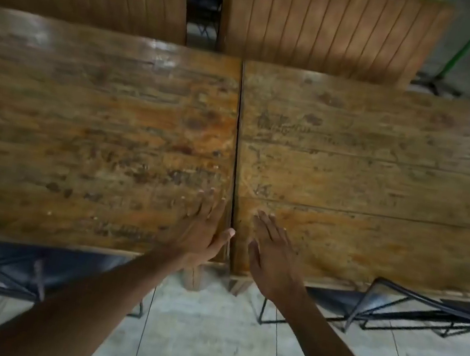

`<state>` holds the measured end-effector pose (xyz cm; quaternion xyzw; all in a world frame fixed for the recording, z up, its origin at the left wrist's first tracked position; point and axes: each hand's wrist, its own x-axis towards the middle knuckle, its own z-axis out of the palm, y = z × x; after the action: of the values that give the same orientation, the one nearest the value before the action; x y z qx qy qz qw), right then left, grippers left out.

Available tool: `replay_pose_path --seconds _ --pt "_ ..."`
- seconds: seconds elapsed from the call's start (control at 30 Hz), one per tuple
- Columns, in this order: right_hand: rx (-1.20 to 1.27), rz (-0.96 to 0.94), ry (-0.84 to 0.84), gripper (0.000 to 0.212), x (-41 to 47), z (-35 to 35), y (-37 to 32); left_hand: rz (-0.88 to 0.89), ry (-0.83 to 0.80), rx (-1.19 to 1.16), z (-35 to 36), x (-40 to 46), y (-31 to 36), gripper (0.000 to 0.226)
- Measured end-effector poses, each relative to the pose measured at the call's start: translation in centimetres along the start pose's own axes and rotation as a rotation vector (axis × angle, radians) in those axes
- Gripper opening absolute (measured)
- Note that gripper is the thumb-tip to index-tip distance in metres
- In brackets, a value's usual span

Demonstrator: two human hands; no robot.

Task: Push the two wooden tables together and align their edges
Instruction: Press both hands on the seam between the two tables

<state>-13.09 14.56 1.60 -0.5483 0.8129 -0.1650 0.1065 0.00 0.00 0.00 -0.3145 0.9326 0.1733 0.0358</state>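
My left hand [202,234] lies flat, fingers spread, on the left table [94,138] just beside the seam [237,147]; its thumb reaches to the joint. My right hand [272,255] is open too, fingers together and pointing forward, low over the right table [384,171] near its front corner — I cannot tell whether the palm presses down or only hovers. Neither hand pinches anything.

The two tops already meet along a thin dark line that runs from the far edge to the near one. At the near edge the fronts look almost level, though the picture is blurred and I would not swear to it; the far edges seem slightly stepped.

To finish this well, I judge I should keep both palms flat close to the seam and feel for a lip with the thumb. A small nudge on one top — pushed along the seam, not across it — should bring the front edges flush without reopening the gap. Chairs [391,312] sit tucked under the fronts, so I would push gently in case a leg catches.
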Motion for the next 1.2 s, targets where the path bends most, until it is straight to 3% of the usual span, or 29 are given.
replay_pose_path --seconds 0.07,0.17,0.27,0.4,0.67,0.9,1.2 --pt "-0.03 -0.019 -0.02 0.06 0.2 2.6 1.3 -0.032 -0.046 0.011 2.4 0.5 -0.8 0.087" --pt "-0.069 -0.053 -0.017 0.057 0.4 6.1 3.3 0.011 -0.081 0.105 5.3 0.7 -1.8 0.117" --pt "-0.122 -0.085 0.021 0.055 1.1 8.1 4.1 0.058 -0.01 0.214 6.6 0.3 -1.8 0.143" --pt "-0.2 -0.088 0.072 0.054 1.5 9.4 4.5 0.038 0.063 0.252 7.8 0.5 -1.3 0.156" --pt "-0.228 -0.084 0.063 0.056 2.1 10.1 4.9 0.041 0.108 0.25 8.1 0.7 -1.3 0.147" --pt "-0.192 -0.078 0.062 0.055 3.9 10.6 4.5 0.088 0.165 0.243 8.4 0.8 -1.9 0.124" --pt "-0.204 -0.08 0.043 0.057 4.0 10.6 4.6 0.093 0.145 0.278 8.5 0.8 -1.9 0.125"
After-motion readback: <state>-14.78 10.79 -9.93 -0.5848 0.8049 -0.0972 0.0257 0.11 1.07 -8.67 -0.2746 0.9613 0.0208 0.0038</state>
